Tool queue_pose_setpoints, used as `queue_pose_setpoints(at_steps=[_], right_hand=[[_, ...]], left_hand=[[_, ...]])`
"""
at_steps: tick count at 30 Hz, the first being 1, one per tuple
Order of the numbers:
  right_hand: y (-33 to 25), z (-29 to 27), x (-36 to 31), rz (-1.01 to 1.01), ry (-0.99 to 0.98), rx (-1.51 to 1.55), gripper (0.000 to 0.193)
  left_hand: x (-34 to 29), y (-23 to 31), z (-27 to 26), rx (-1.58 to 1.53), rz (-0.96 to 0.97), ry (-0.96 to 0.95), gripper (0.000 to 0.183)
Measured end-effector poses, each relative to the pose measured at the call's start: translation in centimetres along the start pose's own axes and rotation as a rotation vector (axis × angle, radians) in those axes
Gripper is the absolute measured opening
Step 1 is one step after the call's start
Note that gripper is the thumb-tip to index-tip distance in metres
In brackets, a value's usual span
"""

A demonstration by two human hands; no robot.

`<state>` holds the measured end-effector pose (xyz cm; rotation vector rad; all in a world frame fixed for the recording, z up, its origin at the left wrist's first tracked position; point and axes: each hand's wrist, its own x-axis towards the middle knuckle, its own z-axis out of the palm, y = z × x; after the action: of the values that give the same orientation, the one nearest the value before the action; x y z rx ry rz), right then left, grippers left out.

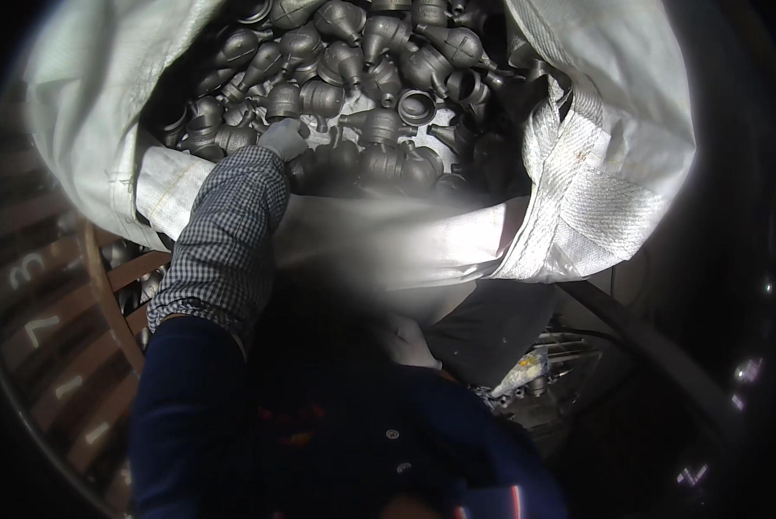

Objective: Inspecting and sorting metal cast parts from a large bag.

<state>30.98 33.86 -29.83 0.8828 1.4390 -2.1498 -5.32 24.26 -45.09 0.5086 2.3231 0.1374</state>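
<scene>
My left arm, in a checked sleeve cover, reaches over the near rim of a white woven bulk bag [167, 186]. At its end my left hand [284, 138], in a pale glove, is among grey metal castings [323, 99] with rounded bodies and narrow necks. It touches or lies close beside one casting [282, 102]; its fingers are mostly hidden, so I cannot tell whether it grips anything. My right hand [408, 342], also in a pale glove, is low in front of my body, below the bag's rim. Its fingers are in shadow and partly hidden.
Many castings fill the bag, with pale lining showing between some. A thick woven strap [539, 186] hangs at the bag's right. Brown slats [68, 316] with white markings stand on the left. Small metal parts [535, 387] lie at lower right, near a dark bar [656, 346].
</scene>
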Motion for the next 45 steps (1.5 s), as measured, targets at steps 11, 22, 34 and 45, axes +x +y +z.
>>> queue_pose_setpoints(at_steps=[11, 22, 34, 45], right_hand=[[1.2, -0.4, -0.5, -0.322, -0.102, -0.184, 0.033], [0.7, 0.6, -1.8, -0.293, -0.093, -0.026, 0.033], [-4.2, 2.0, -3.1, -0.799, 0.338, -0.121, 0.041], [-3.5, 2.6, -4.7, -0.604, 0.148, 0.1, 0.023]], left_hand=[[-4.7, -0.4, -1.1, 0.128, -0.073, 0.174, 0.038], [-21.8, 5.0, -7.5, -0.495, 0.435, 0.727, 0.03], [-33.9, 8.7, -2.0, -0.389, 0.853, 0.862, 0.022], [-36.6, 6.9, 0.5, -1.278, 0.605, 0.427, 0.035]])
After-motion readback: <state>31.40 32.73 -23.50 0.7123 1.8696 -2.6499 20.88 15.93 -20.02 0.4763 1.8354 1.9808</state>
